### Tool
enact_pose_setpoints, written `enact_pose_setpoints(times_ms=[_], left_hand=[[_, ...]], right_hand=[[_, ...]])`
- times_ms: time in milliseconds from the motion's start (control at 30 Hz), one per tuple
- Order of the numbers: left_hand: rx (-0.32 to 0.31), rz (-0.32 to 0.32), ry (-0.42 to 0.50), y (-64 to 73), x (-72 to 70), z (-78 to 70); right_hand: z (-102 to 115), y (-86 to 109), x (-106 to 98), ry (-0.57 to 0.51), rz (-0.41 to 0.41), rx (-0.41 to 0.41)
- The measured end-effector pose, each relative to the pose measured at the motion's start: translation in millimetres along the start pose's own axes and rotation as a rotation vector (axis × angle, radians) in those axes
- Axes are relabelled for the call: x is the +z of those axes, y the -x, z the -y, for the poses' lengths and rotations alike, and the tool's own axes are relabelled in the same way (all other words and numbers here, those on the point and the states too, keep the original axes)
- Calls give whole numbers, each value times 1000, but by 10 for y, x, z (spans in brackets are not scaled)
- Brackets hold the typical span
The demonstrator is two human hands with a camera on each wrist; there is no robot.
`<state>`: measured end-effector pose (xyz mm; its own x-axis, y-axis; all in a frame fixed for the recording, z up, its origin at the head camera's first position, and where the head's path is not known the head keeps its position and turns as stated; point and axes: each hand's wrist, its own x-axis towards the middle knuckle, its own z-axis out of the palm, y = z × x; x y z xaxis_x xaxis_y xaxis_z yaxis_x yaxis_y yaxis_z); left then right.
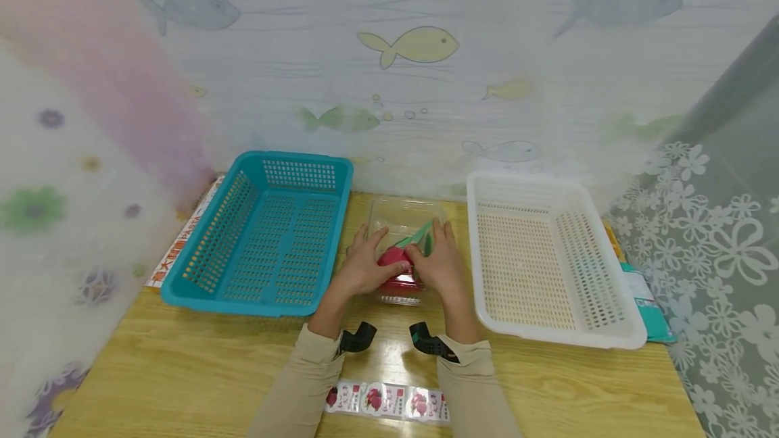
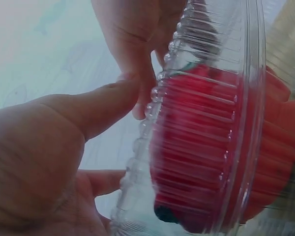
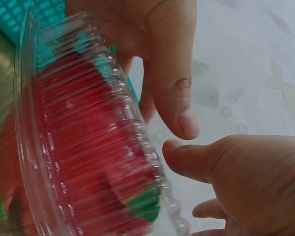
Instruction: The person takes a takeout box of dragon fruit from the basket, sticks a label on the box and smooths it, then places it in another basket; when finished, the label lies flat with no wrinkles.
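A clear ribbed plastic box (image 1: 406, 203) lies on the table between two baskets. Inside it is red fruit with green tips, which looks like dragon fruit (image 2: 196, 142); how many pieces there are, I cannot tell. My left hand (image 1: 368, 265) rests on the box's top from the left, fingers spread and thumb pointing inward. From the right, my right hand (image 1: 439, 262) touches the top with its fingers extended. The thumbs come close together above the fruit. In the right wrist view, the box's rim flanges (image 3: 27, 123) lie close along the near side.
A blue-green basket (image 1: 243, 306) stands left and a white basket (image 1: 548, 336) right. Near the front lies a strip of stickers (image 1: 383, 400) with dragon fruit pictures. Packages (image 1: 648, 309) stick out beside the white basket. A fish-patterned curtain (image 1: 420, 113) hangs behind the table.
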<state>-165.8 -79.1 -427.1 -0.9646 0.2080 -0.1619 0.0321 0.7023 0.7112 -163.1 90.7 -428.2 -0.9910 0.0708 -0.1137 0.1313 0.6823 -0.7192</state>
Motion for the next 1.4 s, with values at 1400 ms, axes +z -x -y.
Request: enact_pose_setpoints(times_ms=[1400], left_hand=[[620, 399, 492, 956, -904, 866]], right_hand=[[-393, 729, -624, -395, 203, -271]])
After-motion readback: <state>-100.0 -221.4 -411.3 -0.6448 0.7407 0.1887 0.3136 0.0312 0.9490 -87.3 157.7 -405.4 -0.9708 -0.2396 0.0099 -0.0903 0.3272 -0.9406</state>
